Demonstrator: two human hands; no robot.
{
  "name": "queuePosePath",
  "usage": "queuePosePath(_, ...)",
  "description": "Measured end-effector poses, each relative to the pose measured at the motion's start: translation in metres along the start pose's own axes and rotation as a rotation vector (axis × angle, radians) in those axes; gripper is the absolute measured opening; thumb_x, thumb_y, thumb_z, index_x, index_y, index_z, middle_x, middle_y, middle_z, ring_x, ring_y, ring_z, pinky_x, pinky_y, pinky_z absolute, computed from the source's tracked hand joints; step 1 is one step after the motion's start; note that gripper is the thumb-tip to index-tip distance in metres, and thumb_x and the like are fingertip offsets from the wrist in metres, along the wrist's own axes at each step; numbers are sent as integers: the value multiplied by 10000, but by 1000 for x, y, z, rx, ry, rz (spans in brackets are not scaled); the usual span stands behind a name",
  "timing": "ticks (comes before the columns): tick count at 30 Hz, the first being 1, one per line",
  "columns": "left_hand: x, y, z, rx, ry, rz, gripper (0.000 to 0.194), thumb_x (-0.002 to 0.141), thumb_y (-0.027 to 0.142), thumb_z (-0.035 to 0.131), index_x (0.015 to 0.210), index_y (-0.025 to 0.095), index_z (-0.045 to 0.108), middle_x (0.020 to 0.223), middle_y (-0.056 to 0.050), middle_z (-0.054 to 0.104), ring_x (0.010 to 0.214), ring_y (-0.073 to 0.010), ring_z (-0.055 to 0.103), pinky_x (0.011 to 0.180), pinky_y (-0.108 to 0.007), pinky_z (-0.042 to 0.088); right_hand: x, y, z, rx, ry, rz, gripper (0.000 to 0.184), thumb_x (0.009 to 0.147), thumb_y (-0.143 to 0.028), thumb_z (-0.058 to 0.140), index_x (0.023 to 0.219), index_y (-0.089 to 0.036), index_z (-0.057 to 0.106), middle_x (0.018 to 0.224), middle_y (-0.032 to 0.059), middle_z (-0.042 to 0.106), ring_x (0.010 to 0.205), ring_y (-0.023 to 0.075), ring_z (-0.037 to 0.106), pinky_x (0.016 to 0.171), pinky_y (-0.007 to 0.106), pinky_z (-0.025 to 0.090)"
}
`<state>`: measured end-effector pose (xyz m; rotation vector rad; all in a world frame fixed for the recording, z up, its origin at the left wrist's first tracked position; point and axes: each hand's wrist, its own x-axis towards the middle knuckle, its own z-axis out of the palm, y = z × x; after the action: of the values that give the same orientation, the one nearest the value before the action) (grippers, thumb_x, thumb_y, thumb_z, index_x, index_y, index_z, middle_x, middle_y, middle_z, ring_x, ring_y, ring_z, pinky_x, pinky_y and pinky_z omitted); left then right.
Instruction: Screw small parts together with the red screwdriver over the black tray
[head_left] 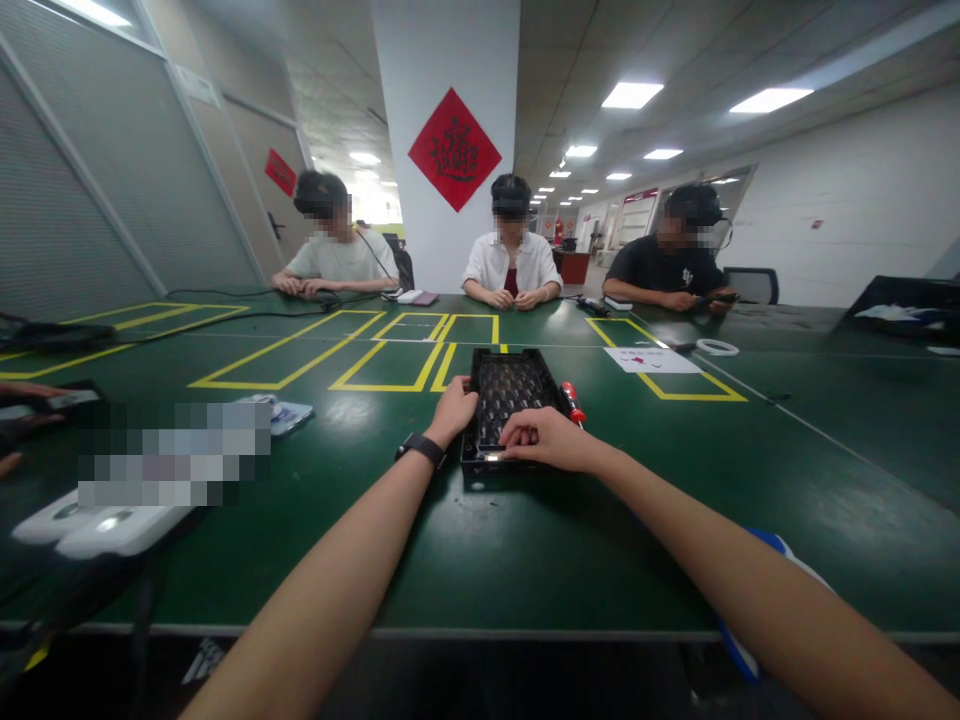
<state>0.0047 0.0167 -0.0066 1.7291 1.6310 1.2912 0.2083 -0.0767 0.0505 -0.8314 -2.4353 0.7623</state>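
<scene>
A black rectangular open case (469,458) with rows of dark, shiny dimples inside lies on the green table in front of me. My left hand (455,408) grips its left side, fingers curled over the edge. Over the near end of the case, my right hand (549,436) is closed in a pinch. A small whitish piece (493,457) shows just left of its fingertips; whether the fingers hold it or anything else is hidden. Touching or close to the case's right side is a screwdriver (572,400) with a red handle.
Yellow tape (390,386) marks rectangles on the green table (750,480). A white sheet (651,360) and a white ring-shaped roll (717,347) lie at right. White devices (120,530) stand at left. Several people sit around the table; another person's hands (30,395) show at the left edge.
</scene>
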Motion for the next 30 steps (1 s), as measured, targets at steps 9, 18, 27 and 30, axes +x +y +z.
queuePosePath(9,-3,4,-2,15,-4,21,425,696,145,454,1117,112,502,1134,-127,582,1053,-206,544,923,-319,406,-1,-1,0,-24,34,-30,239,718,-326,655,889,-159,640,756,19,661,639,93,529,600,211,391)
queuePosePath(18,-5,7,-3,2,-4,0,408,692,140,460,1096,124,514,1097,-116,601,1022,-205,557,910,-323,413,-1,0,1,-31,37,-13,246,712,-343,657,871,-156,652,751,22,654,636,96,536,598,214,405)
queuePosePath(27,-2,0,-1,4,2,-3,401,699,162,467,1097,142,512,1093,-114,608,1006,-208,569,891,-337,419,-1,-3,0,-54,53,-18,249,713,-340,655,878,-154,653,768,28,655,647,100,542,611,216,417)
queuePosePath(30,-2,0,-1,8,4,0,401,700,161,465,1098,142,511,1102,-118,605,1008,-211,569,892,-342,416,-2,-3,0,-42,34,-4,256,718,-341,650,887,-149,649,759,29,655,622,96,530,585,212,408)
